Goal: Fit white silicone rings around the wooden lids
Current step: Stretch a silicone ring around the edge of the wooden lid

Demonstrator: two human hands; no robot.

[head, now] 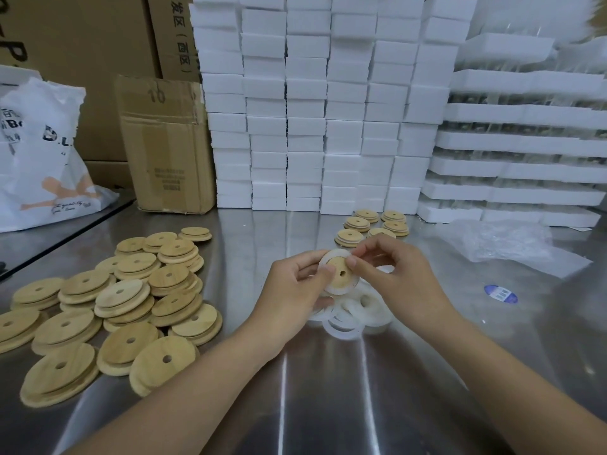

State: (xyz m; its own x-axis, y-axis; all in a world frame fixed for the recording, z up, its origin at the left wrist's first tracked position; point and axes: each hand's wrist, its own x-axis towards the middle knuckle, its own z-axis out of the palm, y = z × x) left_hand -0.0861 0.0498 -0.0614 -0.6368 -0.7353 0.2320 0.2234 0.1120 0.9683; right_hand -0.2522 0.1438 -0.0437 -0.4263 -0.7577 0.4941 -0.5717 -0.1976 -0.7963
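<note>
Head view: we see both hands meeting over the middle of the steel bench. The left hand curls its grip around the left edge of one wooden lid, held tilted with its small hole facing us. The right hand pinches the white silicone ring at the lid's upper right rim; the ring lies around most of the lid's edge, and we cannot tell if it is fully seated.

Directly below the hands lies a pile of loose rings, touching one another. To the left, well apart from the hands, a wide heap of bare lids overlaps in stacks and reaches toward the bench's left edge, where a dark gap runs diagonally. Far of the hands, a small cluster of lids sits just in front of a wall of white foam blocks.

Bare steel lies in the near part of the bench, between and beside the forearms. On the right lie crumpled clear plastic wrap and a blue sticker, with foam trays stacked behind. A cardboard box and a white bag close off the far left.
</note>
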